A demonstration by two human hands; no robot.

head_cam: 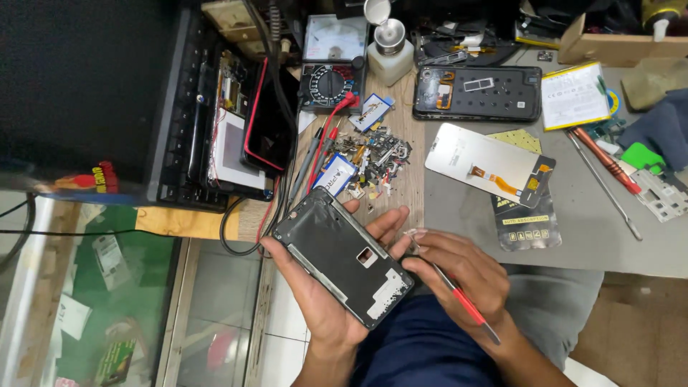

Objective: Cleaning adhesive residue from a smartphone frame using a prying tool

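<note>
My left hand (326, 297) cradles a bare black phone frame (342, 256) from below, thumb on its left edge, fingers curling up past its right side. My right hand (459, 269) grips a thin tool with a red handle (466, 304), its tip pointing up-left toward the frame's right edge. Both hands hover over my lap in front of the workbench.
On the grey bench lie a white phone screen panel (487, 163), a dark phone back housing (476, 93), a battery (573, 94), a red screwdriver (605, 161), a pile of small parts (373, 161), a multimeter (330, 64) and a solvent bottle (389, 54). An opened laptop (215, 115) stands at left.
</note>
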